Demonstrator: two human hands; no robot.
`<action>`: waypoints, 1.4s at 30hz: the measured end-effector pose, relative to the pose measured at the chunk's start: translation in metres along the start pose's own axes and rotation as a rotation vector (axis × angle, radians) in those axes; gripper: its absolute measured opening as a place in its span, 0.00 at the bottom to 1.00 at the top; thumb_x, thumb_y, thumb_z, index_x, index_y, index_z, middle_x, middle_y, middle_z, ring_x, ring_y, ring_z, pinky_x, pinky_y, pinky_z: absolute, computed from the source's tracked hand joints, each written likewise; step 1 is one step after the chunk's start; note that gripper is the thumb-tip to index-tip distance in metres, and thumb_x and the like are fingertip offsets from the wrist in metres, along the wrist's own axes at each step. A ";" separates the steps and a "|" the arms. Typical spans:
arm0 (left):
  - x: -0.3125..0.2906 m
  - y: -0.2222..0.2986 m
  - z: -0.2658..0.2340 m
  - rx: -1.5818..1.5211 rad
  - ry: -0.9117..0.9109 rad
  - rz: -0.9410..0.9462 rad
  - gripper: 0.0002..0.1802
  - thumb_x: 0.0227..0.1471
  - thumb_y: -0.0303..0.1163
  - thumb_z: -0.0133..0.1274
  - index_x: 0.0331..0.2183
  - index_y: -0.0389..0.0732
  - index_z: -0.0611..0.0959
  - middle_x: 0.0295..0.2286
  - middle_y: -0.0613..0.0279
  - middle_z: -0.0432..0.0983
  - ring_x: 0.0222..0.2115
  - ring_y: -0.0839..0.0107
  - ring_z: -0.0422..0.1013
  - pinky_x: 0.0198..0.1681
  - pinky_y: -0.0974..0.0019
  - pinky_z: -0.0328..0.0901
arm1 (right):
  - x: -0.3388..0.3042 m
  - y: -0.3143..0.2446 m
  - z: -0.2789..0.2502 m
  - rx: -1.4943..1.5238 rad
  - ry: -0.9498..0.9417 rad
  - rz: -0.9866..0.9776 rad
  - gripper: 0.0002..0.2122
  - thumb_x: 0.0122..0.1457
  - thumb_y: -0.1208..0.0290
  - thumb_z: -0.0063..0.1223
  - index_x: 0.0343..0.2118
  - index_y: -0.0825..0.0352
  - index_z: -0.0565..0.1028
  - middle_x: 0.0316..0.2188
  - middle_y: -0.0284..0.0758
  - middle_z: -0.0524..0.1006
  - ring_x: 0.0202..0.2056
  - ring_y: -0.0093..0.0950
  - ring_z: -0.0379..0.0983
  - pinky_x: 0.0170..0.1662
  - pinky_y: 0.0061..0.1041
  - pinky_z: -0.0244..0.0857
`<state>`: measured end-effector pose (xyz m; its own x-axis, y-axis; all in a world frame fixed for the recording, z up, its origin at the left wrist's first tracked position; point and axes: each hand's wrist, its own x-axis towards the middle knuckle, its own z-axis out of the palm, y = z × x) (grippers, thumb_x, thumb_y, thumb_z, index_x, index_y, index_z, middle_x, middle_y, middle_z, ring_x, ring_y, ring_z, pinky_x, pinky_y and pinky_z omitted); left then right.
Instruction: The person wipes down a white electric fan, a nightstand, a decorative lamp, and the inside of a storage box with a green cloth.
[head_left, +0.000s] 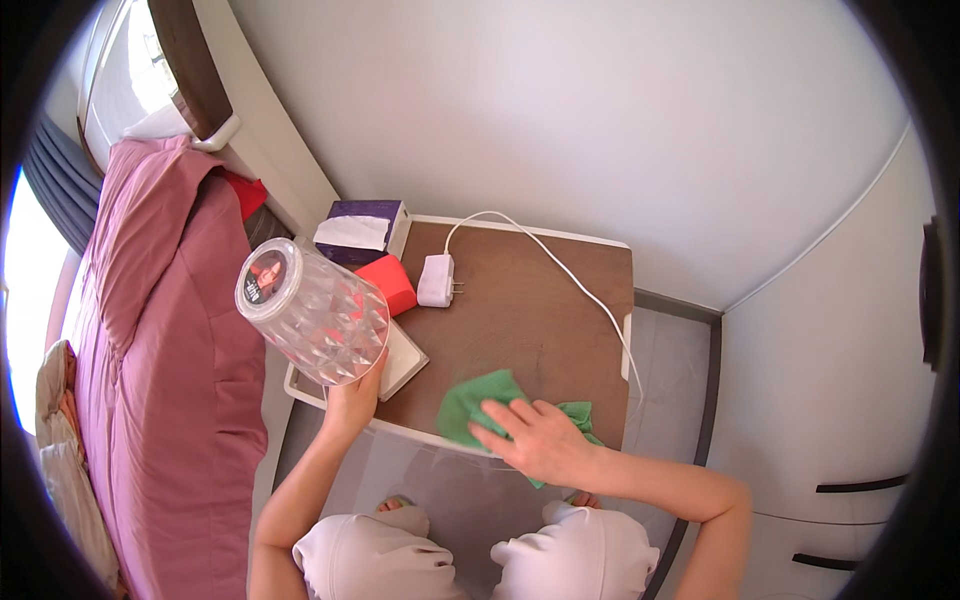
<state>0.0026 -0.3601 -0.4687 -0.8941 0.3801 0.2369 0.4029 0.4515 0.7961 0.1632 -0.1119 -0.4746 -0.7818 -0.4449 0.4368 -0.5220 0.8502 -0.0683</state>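
A clear, faceted plastic container [325, 315] is tilted over the left part of a small brown-topped table [520, 320]. My left hand [353, 402] grips it at its lower right end; most of the fingers are hidden behind it. A round picture sticker [267, 276] shows on the container's upper left end. Over the table's near edge, my right hand [548, 440] is closed on a green cloth [468, 405], slightly blurred. Part of the cloth hangs out below and behind the hand.
At the table's back left stand a purple tissue box [355, 230], a red box [388, 283] and a white charger [436, 280] with its cable. A flat white box [405, 362] lies behind the container. A bed with pink bedding [180, 380] is on the left, a white cabinet [840, 400] on the right.
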 end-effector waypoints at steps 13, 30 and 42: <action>-0.029 0.043 -0.020 0.375 -0.205 0.247 0.08 0.50 0.26 0.61 0.26 0.35 0.78 0.21 0.55 0.73 0.18 0.57 0.70 0.22 0.58 0.63 | -0.013 0.000 -0.005 0.205 0.032 0.066 0.18 0.43 0.72 0.59 0.42 0.61 0.78 0.45 0.40 0.70 0.40 0.32 0.71 0.32 0.28 0.71; -0.003 0.140 0.178 0.424 -0.838 1.064 0.36 0.54 0.60 0.49 0.56 0.48 0.73 0.61 0.55 0.60 0.63 0.56 0.55 0.63 0.41 0.50 | -0.085 0.151 -0.051 0.445 0.830 1.051 0.13 0.58 0.79 0.45 0.45 0.71 0.75 0.42 0.36 0.74 0.40 0.26 0.71 0.45 0.24 0.64; 0.006 0.121 0.167 0.303 -0.831 1.039 0.36 0.57 0.53 0.49 0.62 0.48 0.65 0.63 0.56 0.56 0.61 0.57 0.57 0.62 0.49 0.54 | -0.042 0.195 -0.046 0.351 0.791 0.833 0.14 0.57 0.79 0.46 0.46 0.69 0.76 0.44 0.39 0.74 0.42 0.34 0.72 0.45 0.28 0.65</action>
<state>0.0785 -0.1683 -0.4638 0.1818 0.9704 0.1589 0.9341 -0.2209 0.2803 0.1100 0.0858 -0.4655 -0.5615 0.6057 0.5637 -0.1160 0.6169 -0.7784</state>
